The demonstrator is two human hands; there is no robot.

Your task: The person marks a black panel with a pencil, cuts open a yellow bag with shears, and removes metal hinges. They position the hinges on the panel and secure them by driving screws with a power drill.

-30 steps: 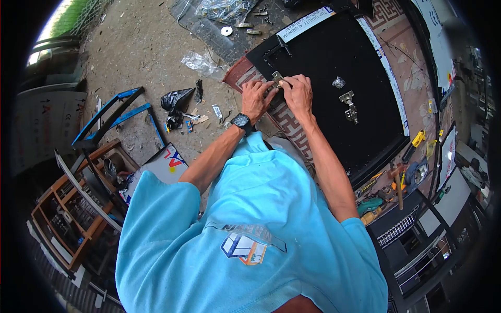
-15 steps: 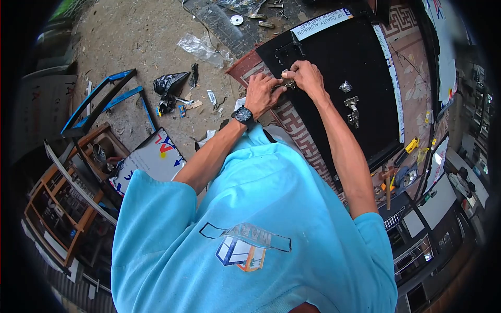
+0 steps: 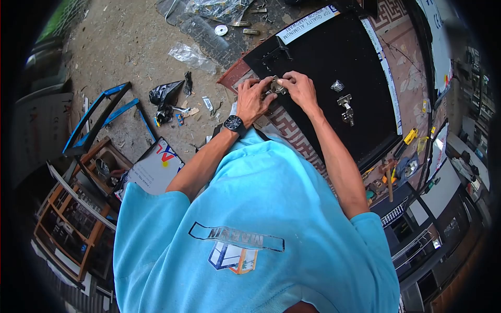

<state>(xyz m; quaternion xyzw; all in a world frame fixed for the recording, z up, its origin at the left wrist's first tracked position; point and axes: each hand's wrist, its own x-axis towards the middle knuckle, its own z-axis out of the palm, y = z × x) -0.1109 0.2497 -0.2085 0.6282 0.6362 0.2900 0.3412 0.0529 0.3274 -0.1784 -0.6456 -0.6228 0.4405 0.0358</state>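
Observation:
My left hand (image 3: 252, 100), with a black watch on its wrist, is closed around the left side of a metal cabinet hinge (image 3: 278, 87). On its other side my right hand (image 3: 300, 89) pinches the same hinge between thumb and fingers. Fingers partly cover the hinge. Both hands are over the near left edge of a black panel (image 3: 318, 57) edged with printed white tape. A second hinge (image 3: 345, 108) lies on the panel, to the right of my hands. Just above it sits a small shiny clear packet (image 3: 337, 85), whose contents are too small to make out.
The panel rests on a patterned red-and-white surface (image 3: 292, 128). A hammer (image 3: 389, 180) and a yellow-handled tool (image 3: 410, 136) lie to the right. On the dirt floor are clear plastic (image 3: 192, 56), a black bag (image 3: 166, 94) and a blue-edged frame (image 3: 107, 112).
My right hand's fingers have shifted on the hinge, which is now raised and shows more between both hands. The whole view has moved slightly.

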